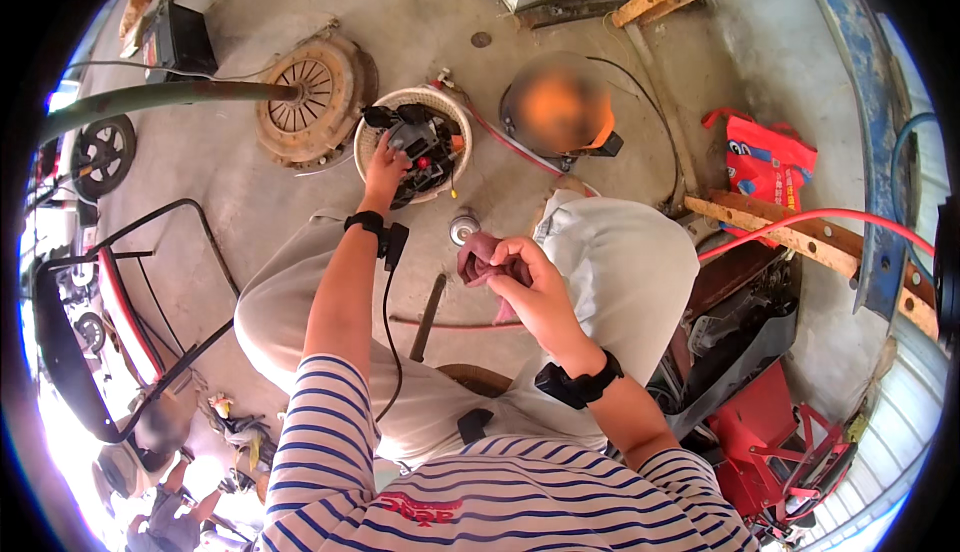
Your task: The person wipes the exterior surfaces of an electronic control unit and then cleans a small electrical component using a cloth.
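Observation:
My left hand (388,169) reaches over the rim of a round woven basket (362,148) full of dark mechanical parts, its fingers on a dark grey part (415,133). Whether it grips that part cannot be told. In front of my right knee, my right hand (531,282) pinches a crumpled reddish-brown cloth (474,258) between thumb and fingers. Just beyond the cloth a small round metal can (464,229) stands on the concrete floor.
A rusty clutch pressure plate (300,132) with a green pole lies left of the basket. An orange object (562,106), blurred, is at its right. A red bag (765,162) and a blue steel post (874,177) are farther right. A person (169,507) is at lower left.

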{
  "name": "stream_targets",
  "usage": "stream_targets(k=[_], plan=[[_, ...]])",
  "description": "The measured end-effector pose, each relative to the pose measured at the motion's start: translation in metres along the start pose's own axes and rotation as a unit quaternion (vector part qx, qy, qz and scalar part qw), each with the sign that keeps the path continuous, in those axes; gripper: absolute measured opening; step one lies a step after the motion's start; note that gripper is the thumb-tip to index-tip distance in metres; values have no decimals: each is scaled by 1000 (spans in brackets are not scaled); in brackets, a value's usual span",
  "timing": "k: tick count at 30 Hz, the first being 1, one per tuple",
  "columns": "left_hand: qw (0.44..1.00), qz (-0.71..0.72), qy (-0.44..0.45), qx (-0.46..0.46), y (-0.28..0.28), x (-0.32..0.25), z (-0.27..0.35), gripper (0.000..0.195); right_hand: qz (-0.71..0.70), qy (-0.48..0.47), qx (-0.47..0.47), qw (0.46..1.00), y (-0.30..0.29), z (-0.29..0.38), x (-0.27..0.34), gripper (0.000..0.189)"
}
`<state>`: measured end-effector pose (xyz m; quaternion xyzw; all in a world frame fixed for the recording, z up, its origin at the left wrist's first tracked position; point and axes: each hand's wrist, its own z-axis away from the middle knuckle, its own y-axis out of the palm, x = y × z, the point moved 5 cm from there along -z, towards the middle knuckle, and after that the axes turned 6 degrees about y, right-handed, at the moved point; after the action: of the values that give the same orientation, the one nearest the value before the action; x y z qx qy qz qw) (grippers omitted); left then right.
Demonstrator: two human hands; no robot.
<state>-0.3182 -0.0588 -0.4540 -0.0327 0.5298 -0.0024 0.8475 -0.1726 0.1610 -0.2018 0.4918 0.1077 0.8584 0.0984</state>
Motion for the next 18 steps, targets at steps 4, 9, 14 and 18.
stream_targets(k=[4, 9, 14, 18], plan=[[926, -345, 62, 140, 25, 24, -1, 51, -34, 127, -6, 991, -5, 4, 1, 19], [783, -599, 111, 127, 29, 75, 18, 38, -22, 145, -19, 989, -8, -2, -2, 19], [707, -656, 221, 146, 28, 72, 24, 31, -37, 157, -23, 987, -9, -3, -6, 20], [711, -638, 191, 224, 22, 65, 19, 27, -19, 140, -22, 990, -8, -2, -8, 19]])
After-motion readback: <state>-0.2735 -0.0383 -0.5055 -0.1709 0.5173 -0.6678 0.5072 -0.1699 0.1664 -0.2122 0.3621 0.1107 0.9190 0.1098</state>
